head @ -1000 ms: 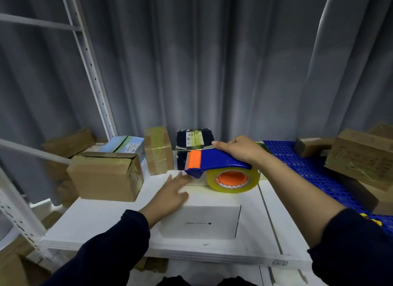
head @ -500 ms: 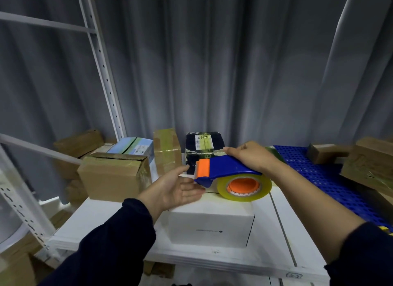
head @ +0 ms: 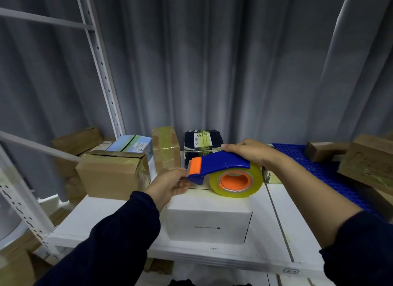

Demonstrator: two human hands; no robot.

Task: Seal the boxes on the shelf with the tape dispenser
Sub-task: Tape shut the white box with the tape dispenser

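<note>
Right hand [head: 251, 152]: laid over the top of the blue tape dispenser [head: 219, 165], fingers wrapped along its handle and gripping it.
Left hand [head: 170, 184]: fingers curled in a pinch at the dispenser's nose, just under the orange guard [head: 195, 166]. Whether a clear tape end lies in that pinch cannot be seen.
Dispenser position: its yellowish tape roll [head: 236, 182] rests on the back part of the white box [head: 207, 220], nose pointing left.
White box: stands on the white shelf [head: 102, 219], close to the front edge, with neither hand holding it down.
Likely step: starting a strip across the box top.
Risk, cut fingers: the cutter probably sits at the nose, right where the left fingertips work. A slip or a sudden tug by the right hand could rake them.
Risk, box sliding: the box looks light. Dragging the dispenser toward the person without bracing could pull it along, perhaps off the shelf.
Risk, fouled tape: a loose clear end may fold onto itself or cling to the fingers, spoiling the start.
Risk, crooked seal: the roll sits off toward the right of the lid, so the strip may miss the seam.
Neighbours: a brown carton [head: 112, 173] stands just left. A wide elbow swing could knock it.
</note>
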